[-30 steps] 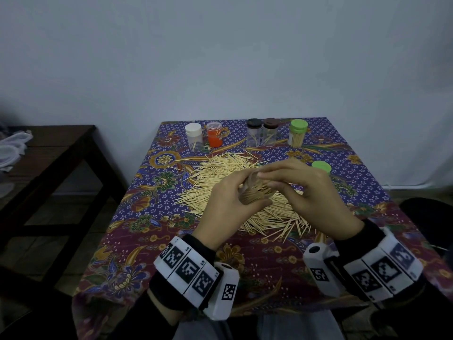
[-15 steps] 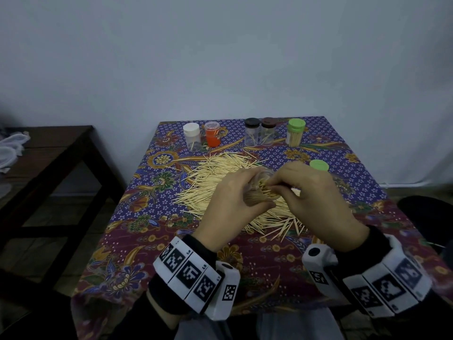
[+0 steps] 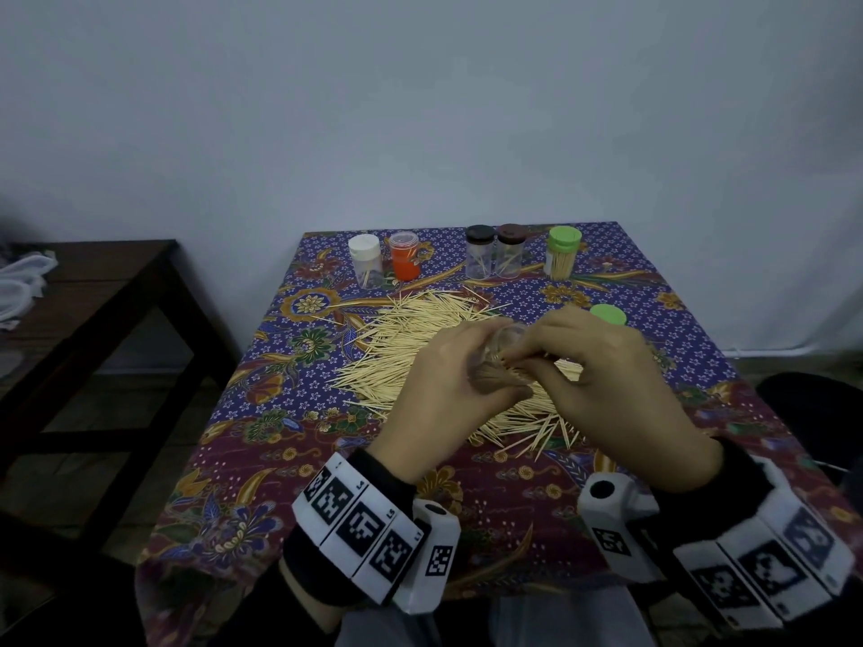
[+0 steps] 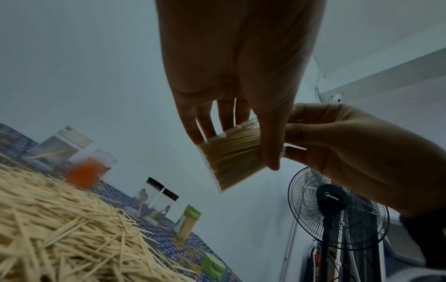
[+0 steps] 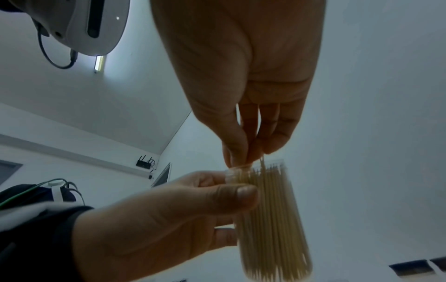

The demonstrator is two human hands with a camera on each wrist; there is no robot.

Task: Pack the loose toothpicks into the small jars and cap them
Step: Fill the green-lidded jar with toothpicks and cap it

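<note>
Left hand [image 3: 448,380] curled round clear jar [image 5: 270,215], tilted for loading; right hand [image 3: 602,380] pinching toothpicks [image 5: 262,162] at its mouth; green cap [image 3: 607,314] just beyond.

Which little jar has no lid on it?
The clear jar held in the left hand, packed with toothpicks. The five jars standing at the table's far edge all wear caps.

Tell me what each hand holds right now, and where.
Left hand grips the clear jar around its upper wall, near the mouth. Right hand pinches toothpicks by their tops at the jar's mouth.
</note>
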